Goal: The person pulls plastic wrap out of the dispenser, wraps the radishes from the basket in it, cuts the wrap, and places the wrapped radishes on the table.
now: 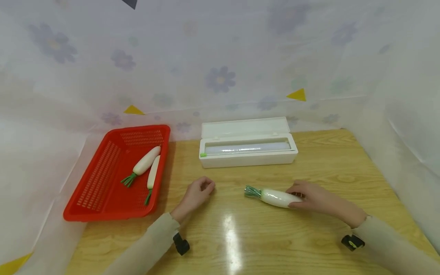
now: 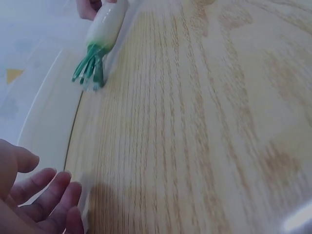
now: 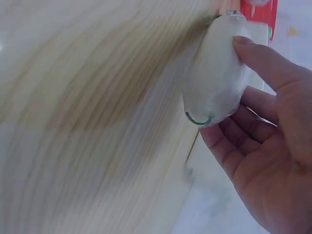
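A white radish (image 1: 278, 198) with green leaf stalks lies on the wooden table, its surface glossy as if under clear film. My right hand (image 1: 311, 196) grips its blunt end; in the right wrist view the thumb (image 3: 258, 56) presses one side and the fingers lie on the other. Left of the stalks, my left hand (image 1: 197, 194) is held over the table with loosely bent fingers and nothing in it. From the left wrist view, the stalks (image 2: 91, 68) point toward that hand's side.
Behind the hands stands a long white cling film box (image 1: 249, 161), lid raised, a film roll (image 1: 247, 148) inside and a green slider at its left end. To the left, a red plastic basket (image 1: 110, 194) contains two more white radishes (image 1: 147, 160). Flowered cloth (image 1: 220, 78) hangs behind the table.
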{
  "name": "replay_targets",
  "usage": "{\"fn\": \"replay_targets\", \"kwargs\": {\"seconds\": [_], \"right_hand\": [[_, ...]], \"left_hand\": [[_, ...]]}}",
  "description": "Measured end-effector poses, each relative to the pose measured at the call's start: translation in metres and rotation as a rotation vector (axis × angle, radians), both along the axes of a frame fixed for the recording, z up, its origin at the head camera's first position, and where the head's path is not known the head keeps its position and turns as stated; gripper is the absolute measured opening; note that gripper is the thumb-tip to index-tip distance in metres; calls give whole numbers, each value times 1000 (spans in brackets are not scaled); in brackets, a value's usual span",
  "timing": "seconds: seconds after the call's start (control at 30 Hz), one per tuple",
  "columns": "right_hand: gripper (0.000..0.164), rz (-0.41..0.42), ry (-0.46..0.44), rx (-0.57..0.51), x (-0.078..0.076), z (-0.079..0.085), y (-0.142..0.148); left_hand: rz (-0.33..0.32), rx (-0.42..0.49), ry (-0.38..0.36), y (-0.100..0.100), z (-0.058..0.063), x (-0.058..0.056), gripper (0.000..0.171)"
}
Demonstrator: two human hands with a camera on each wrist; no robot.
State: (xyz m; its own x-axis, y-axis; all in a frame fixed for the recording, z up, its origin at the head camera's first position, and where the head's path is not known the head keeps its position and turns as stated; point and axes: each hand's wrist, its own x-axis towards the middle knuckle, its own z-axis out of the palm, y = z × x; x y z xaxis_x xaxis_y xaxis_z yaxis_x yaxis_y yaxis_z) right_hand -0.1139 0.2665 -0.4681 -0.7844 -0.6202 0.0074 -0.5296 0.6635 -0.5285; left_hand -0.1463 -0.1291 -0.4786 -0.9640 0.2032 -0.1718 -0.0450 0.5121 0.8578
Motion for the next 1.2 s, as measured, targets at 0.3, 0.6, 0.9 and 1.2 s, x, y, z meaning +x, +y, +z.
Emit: {"fn": "replay_targets", "kwargs": {"seconds": [0.3, 0.6, 0.9, 1.2], "right_hand": [[30, -176, 112, -27, 14, 1, 80], [38, -362, 124, 91, 0, 3, 151], [63, -641, 0, 108, -33, 4, 177], [75, -784, -93, 49, -49, -3, 179]], "left_hand": [[37, -52, -9, -2, 6, 0, 16], [-14, -165, 83, -1, 3, -1, 11], [6, -199, 72, -2, 7, 0, 12], [3, -197, 74, 0, 4, 0, 11]]}}
